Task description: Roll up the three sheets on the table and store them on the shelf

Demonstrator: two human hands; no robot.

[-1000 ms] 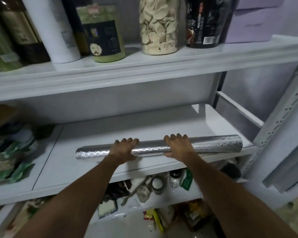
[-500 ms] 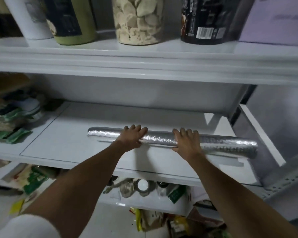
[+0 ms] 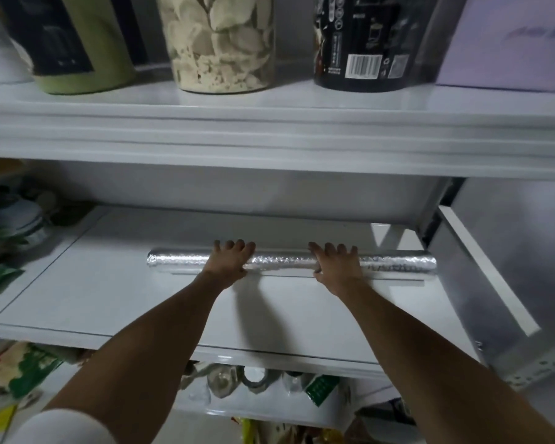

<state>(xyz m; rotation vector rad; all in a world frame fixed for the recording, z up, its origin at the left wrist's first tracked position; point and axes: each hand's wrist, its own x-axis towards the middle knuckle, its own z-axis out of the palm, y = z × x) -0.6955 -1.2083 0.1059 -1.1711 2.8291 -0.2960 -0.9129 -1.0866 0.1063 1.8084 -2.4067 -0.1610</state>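
Observation:
A rolled silver sheet [image 3: 282, 261] lies lengthwise across the white middle shelf [image 3: 141, 299], well back from the front edge. My left hand [image 3: 229, 262] rests on top of the roll left of its middle, fingers spread over it. My right hand [image 3: 337, 267] lies on it right of the middle, fingers likewise draped over the top. Both palms press on the roll, and the part under them is hidden. No other sheets are in view.
The upper shelf [image 3: 269, 129] holds a green canister [image 3: 87, 52], a jar of pale chips [image 3: 220, 43], a black tub [image 3: 366, 43] and a lilac box [image 3: 510, 43]. Packets [image 3: 4, 238] crowd the middle shelf's left end. A metal upright [image 3: 481, 274] bounds the right. Clutter fills the lower shelf [image 3: 257, 382].
Both hands have pushed the silver roll from the shelf's front edge deeper onto the shelf. The camera has moved closer and lower.

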